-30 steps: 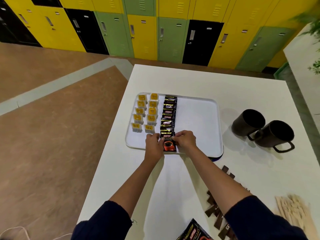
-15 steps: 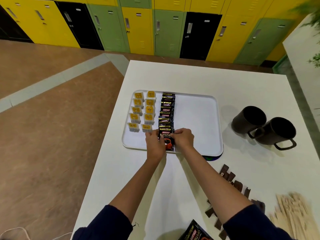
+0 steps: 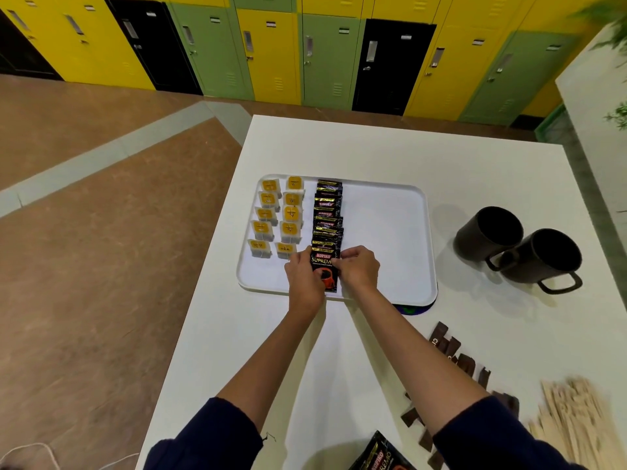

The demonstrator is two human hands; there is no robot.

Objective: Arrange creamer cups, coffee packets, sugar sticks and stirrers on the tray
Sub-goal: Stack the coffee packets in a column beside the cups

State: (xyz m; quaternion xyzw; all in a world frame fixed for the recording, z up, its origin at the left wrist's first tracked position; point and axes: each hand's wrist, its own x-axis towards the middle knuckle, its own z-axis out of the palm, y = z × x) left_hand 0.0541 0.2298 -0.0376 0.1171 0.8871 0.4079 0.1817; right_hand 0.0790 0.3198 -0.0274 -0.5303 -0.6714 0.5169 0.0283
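Left hand (image 3: 303, 279) pinching left edge of front coffee packet (image 3: 325, 270), right hand (image 3: 359, 269) pinching right edge, fingers curled. Packet lying at near end of packet row (image 3: 327, 212) on white tray (image 3: 390, 232), yellow-labelled sachets (image 3: 276, 218) sitting just left. Brown sugar sticks (image 3: 454, 354), wooden stirrers (image 3: 573, 422) lying on table (image 3: 373, 147).
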